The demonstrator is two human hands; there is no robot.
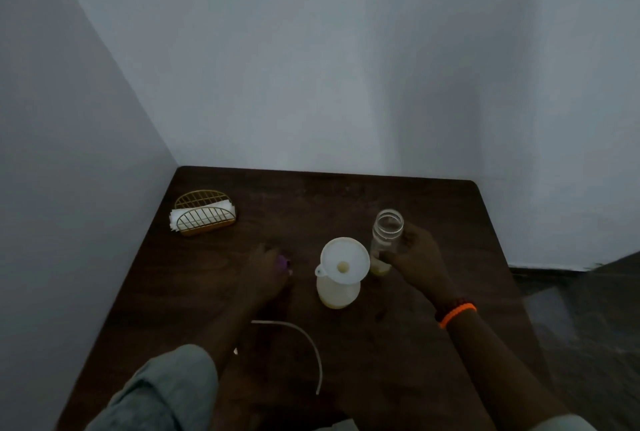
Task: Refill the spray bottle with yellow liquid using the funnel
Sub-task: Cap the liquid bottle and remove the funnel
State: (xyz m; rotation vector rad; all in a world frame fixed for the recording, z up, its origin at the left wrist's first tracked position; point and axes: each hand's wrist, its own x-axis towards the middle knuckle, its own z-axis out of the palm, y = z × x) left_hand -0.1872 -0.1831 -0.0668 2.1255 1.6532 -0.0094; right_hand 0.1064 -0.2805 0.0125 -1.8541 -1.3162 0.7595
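Observation:
A white funnel [345, 260] sits in the neck of a translucent spray bottle [337, 292] that stands mid-table with a little yellow liquid at its bottom. Just to its right stands a clear open jar [386, 233] with a small amount of yellow liquid at its base; my right hand [417, 255] grips the jar's side. My left hand [265, 269] rests on the table to the left of the bottle, over a small purple object [284, 261]. A thin white dip tube [304, 344] curves across the table near me.
The dark wooden table [311, 195] stands in a corner of white walls. A gold wire napkin holder [204, 212] with white napkins is at the back left. The table's right edge drops to a dark floor [581, 309].

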